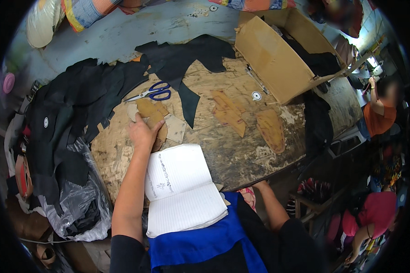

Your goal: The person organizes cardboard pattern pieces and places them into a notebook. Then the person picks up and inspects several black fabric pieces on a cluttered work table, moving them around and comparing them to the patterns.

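My left hand (143, 133) rests on a small pile of pattern pieces, its thumb and fingers apart. Under and around it lie a tan piece (146, 108), a pale grey piece (175, 128) and a rounded brown piece (161, 132). Blue-handled scissors (158, 92) lie just beyond, blades pointing left. An open lined notebook (180, 175) with some handwriting leans between the table edge and my lap. My right hand (259, 185) is low at the table's front edge, near a pink patterned cloth (248, 196); its fingers are hidden.
Black leather sheets (77, 93) cover the table's left side and far edge. More tan pattern pieces (271, 129) lie right of centre. An open cardboard box (278, 63) holds black material. Pens (258, 79) lie beside it. A clear plastic bag (84, 207) hangs at left. Other people sit at right.
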Demonstrator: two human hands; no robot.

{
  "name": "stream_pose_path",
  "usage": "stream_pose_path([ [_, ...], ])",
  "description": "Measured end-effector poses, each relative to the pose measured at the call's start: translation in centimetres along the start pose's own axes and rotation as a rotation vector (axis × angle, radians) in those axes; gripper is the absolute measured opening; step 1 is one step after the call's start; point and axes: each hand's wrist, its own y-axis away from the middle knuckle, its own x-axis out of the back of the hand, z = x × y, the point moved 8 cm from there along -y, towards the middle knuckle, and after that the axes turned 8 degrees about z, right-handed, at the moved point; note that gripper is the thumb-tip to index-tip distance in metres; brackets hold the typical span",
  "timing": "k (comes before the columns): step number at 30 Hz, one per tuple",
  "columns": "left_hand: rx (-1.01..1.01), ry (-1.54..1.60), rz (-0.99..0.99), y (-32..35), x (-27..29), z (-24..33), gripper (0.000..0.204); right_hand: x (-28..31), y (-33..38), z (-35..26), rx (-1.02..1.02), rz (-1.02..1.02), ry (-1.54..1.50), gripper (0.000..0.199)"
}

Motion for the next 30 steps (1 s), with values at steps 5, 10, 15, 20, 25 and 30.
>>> stream_pose_path([
  [5, 0.147, 0.132, -0.104, -1.1, 0.0, -2.0, 0.094, -0.3, -0.2, -0.1, -0.004, -0.002, -0.006, 0.038],
  [10, 0.256, 0.128, -0.231, -1.7, -0.2, -3.5, 0.087, -0.3, -0.2, -0.1, -0.008, -0.008, -0.011, 0.038],
  [15, 0.266, 0.099, -0.265, -2.0, -1.5, -4.5, 0.087, -0.6, -0.1, -0.2, -0.006, -0.011, -0.018, 0.039],
  [20, 0.362, 0.276, -0.293, -2.7, -3.0, -6.5, 0.074, -0.7, 0.6, 0.1, -0.01, -0.021, -0.023, 0.04],
  [25, 0.411, 0.652, -0.214, -3.2, -2.7, -8.1, 0.051, -0.7, 1.3, 0.1, -0.001, -0.03, -0.025, 0.041],
  [30, 0.624, 1.165, -0.241, -2.8, -2.7, -9.6, 0.038, -0.5, 0.7, 0.0, 0.017, -0.037, -0.031, 0.041],
])
